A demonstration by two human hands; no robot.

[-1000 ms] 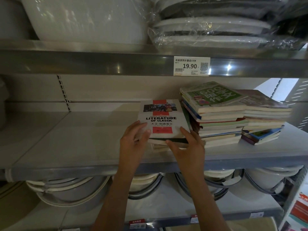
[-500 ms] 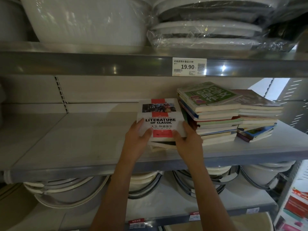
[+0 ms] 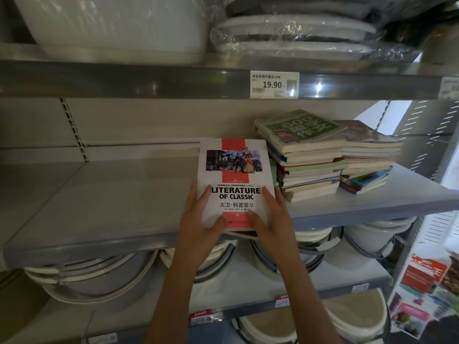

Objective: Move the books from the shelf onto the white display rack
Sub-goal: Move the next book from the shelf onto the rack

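A white and red book titled "Literature of Classic" (image 3: 234,175) tops a small pile that is tilted up off the grey shelf (image 3: 111,194), near its front edge. My left hand (image 3: 198,219) grips the pile's left side, thumb on the cover. My right hand (image 3: 270,219) grips its right side the same way. To the right, two stacks of books remain on the shelf: a taller one topped by a green book (image 3: 301,129) and a lower one (image 3: 367,157) beside it. The white display rack is not in view.
Plastic basins fill the shelf above (image 3: 111,23) and the shelves below (image 3: 99,281). A price tag reading 19.90 (image 3: 274,84) hangs on the upper shelf's edge. Colourful printed sheets (image 3: 427,294) lie at the lower right.
Both hands have closed on the pile's sides, pulled it toward the shelf's front edge and tilted it up toward me. The two stacks on the right have not moved.
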